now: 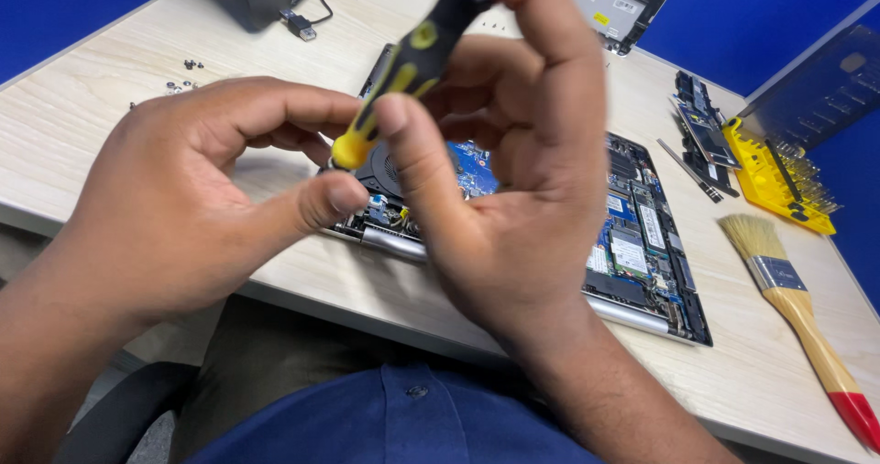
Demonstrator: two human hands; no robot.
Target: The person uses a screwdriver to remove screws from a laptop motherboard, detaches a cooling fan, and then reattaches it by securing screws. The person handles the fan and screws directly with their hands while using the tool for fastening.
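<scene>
Both hands (367,198) gripping yellow-black screwdriver (403,70), above opened laptop (642,244)

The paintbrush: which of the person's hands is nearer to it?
Right. The right hand, holding the screwdriver, is over the laptop, just left of the paintbrush; the left hand lies farther left.

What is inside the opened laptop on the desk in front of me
Inside the opened laptop: a blue circuit board, a round fan and green memory modules. The hands and the screwdriver cover its middle.
</scene>
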